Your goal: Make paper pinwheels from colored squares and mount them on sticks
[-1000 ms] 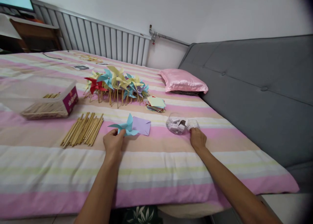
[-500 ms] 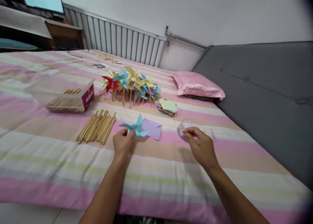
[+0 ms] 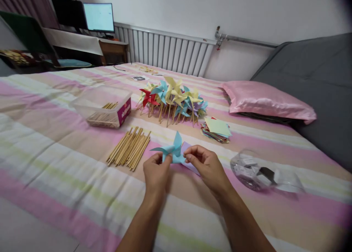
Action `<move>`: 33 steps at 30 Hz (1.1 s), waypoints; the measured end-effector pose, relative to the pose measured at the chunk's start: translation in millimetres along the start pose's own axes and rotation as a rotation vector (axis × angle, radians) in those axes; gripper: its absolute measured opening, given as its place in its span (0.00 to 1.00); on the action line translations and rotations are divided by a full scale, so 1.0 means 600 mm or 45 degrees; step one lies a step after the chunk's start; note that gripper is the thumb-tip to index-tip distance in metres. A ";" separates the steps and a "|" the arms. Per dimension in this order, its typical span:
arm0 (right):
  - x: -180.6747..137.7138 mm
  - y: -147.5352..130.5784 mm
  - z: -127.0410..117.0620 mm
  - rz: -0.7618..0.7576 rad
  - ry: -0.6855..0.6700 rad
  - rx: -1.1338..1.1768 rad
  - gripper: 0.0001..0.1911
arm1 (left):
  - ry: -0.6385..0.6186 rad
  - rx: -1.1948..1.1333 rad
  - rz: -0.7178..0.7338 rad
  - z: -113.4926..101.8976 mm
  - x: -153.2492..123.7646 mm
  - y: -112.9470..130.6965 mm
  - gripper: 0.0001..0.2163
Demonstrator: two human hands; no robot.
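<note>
Blue pinwheel [image 3: 175, 149] is pinched by the left hand [image 3: 157, 171]; the right hand [image 3: 208, 167], just beside it, has its grip together.

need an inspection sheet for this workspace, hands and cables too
Surface: striped bedspread, creased.
Job's things: blue pinwheel, purple paper, loose sticks, paper stack, pinwheel cluster, clear container with small boxes, plastic tub holding sticks.
Clutter: pink pillow.
Hands: left hand holds the blue pinwheel; right hand has fingertips together close beside it, contents unclear.
Cables: dark cord, bed's far side.
Surroundings: radiator, lit monitor, grey padded panel.
</note>
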State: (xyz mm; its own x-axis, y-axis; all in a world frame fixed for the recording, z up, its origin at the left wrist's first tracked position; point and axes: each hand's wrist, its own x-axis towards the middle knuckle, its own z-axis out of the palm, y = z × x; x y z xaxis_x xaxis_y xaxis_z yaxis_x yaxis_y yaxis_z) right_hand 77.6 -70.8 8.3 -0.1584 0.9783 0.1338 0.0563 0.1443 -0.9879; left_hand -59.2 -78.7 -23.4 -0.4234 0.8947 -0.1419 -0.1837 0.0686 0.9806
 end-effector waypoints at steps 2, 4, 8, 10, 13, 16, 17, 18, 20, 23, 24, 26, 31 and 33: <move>-0.003 0.006 0.005 0.047 -0.031 0.071 0.06 | -0.041 -0.058 -0.032 0.012 -0.007 -0.002 0.08; -0.003 0.008 0.006 0.062 -0.025 0.066 0.06 | -0.042 -0.108 -0.050 0.022 -0.013 -0.004 0.08; -0.001 0.014 0.002 0.087 0.002 -0.071 0.07 | -0.035 -0.133 -0.047 0.033 -0.021 -0.004 0.08; -0.002 0.019 0.001 0.087 0.032 -0.144 0.07 | -0.052 -0.144 -0.039 0.034 -0.024 -0.004 0.08; -0.005 0.022 0.002 0.066 0.069 -0.191 0.08 | -0.069 -0.164 -0.013 0.035 -0.028 -0.004 0.07; -0.008 0.019 0.003 0.068 0.087 -0.195 0.09 | -0.075 -0.171 -0.010 0.037 -0.031 -0.001 0.07; -0.009 0.016 0.004 0.073 0.090 -0.207 0.09 | -0.082 -0.172 -0.017 0.037 -0.031 0.000 0.07; -0.011 0.013 0.005 0.077 0.095 -0.230 0.09 | -0.090 -0.178 -0.022 0.037 -0.032 0.002 0.07; -0.014 0.006 0.007 0.083 0.112 -0.305 0.09 | -0.111 -0.188 -0.029 0.035 -0.032 0.005 0.07; -0.020 -0.004 0.012 0.085 0.144 -0.422 0.08 | -0.127 -0.194 -0.046 0.031 -0.033 0.009 0.07; -0.021 -0.006 0.013 0.079 0.151 -0.448 0.08 | -0.128 -0.194 -0.055 0.030 -0.033 0.010 0.07; -0.023 -0.009 0.014 0.038 0.166 -0.484 0.06 | -0.136 -0.201 -0.072 0.028 -0.033 0.011 0.08; -0.022 -0.007 0.006 -0.054 0.167 -0.496 0.05 | -0.175 -0.312 -0.119 0.026 -0.033 0.015 0.08; -0.021 -0.005 0.000 -0.055 0.161 -0.470 0.05 | -0.197 -0.382 -0.149 0.025 -0.034 0.017 0.09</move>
State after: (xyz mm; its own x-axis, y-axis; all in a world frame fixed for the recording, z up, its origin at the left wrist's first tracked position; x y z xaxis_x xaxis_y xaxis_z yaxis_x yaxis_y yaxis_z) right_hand 79.1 -83.4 9.8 -0.0469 0.9774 0.2061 0.4068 0.2071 -0.8897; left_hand -39.1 -89.6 -8.7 -0.2490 0.9464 -0.2060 -0.4851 0.0622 0.8722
